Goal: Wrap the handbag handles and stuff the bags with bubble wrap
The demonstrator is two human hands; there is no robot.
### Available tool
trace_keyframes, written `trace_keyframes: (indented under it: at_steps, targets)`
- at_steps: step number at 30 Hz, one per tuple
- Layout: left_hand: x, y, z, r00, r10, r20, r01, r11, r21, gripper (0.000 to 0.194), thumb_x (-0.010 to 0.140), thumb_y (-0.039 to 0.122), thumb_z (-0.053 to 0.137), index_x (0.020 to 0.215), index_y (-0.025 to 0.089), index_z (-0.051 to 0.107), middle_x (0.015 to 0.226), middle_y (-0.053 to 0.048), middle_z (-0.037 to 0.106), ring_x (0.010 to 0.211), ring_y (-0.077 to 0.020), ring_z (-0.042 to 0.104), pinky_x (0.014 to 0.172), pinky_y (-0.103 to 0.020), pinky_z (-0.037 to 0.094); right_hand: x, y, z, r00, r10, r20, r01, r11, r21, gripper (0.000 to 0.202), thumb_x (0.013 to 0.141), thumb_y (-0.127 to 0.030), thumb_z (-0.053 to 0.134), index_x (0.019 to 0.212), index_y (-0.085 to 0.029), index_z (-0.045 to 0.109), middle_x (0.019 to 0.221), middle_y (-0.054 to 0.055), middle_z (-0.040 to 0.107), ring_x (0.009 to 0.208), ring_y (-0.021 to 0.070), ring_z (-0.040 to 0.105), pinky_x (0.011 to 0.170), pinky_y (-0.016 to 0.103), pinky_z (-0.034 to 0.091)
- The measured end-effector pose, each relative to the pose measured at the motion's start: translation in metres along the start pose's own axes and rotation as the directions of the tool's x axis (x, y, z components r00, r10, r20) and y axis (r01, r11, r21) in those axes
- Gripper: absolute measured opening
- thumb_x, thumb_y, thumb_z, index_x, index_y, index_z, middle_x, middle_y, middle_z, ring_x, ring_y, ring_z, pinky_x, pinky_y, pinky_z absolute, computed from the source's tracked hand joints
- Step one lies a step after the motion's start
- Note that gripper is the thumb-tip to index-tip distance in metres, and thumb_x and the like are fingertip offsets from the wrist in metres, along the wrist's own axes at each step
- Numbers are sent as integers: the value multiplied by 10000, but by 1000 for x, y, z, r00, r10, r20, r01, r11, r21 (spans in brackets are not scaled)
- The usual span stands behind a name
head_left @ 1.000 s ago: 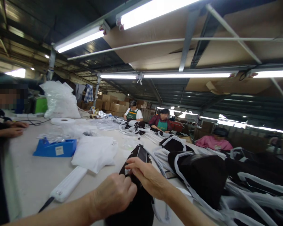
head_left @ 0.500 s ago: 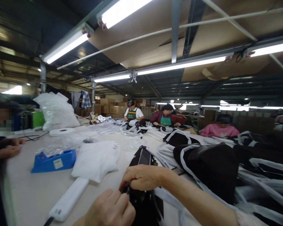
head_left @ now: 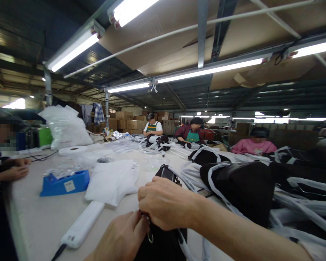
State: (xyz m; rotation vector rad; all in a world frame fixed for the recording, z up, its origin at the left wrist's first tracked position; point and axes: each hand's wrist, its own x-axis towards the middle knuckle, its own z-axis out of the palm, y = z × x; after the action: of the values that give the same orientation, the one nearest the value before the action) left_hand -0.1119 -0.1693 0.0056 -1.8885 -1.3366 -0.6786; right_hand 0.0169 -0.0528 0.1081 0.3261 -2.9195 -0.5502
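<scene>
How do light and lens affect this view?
Head view: the fluorescent tubes glare white overhead; the wide lens bows the ceiling pipe; the black bag swallows detail in its dark cloth; the metal clip by the left hand looks soft; coworkers' faces are pixelated.

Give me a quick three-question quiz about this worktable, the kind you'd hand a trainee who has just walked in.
1. Multiple choice: what colour is the tape dispenser beside the flat white packet?
A) red
B) blue
C) yellow

2. True or false: the left hand and right hand are close together at the black bag.

3. Fill in the blank: the long white bar with a black cord lies nearer to the wearer's ____ hand.

Key: 1. B; 2. True; 3. left
</scene>
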Motion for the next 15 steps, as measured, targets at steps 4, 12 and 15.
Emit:
trace_keyframes:
  at_steps: [4, 12, 15]
  targets:
    - [-3, 1, -4, 924, -302, 234, 372, 852, -369, 165, 958, 192, 410, 838, 215, 521, 750, 0, 670, 636, -143, 636, 542, -227, 420, -15, -18, 12, 990, 88, -108, -93, 995, -46, 103, 869, -141, 608, 784, -193, 632, 751, -6, 670, 622, 155, 607, 502, 312, 298]
    - [3, 7, -7, 825, -407, 393, 549, 745, -381, 278, 943, 256, 346, 723, 210, 511, 730, -41, 665, 655, -177, 597, 592, -272, 371, -25, -62, 56, 820, 162, -549, -268, 956, -117, 172, 828, -50, 527, 759, -208, 524, 608, -23, 610, 493, 149, 547, 528, 301, 352]
    - [1, 5, -6, 815, -416, 404, 560, 745, -362, 213, 912, 227, 395, 746, 212, 528, 714, -21, 655, 641, -167, 587, 593, -269, 359, -35, -73, 84, 749, 130, -650, -295, 943, -152, 206, 865, -36, 442, 782, -205, 525, 670, -15, 663, 455, 121, 542, 496, 286, 330]
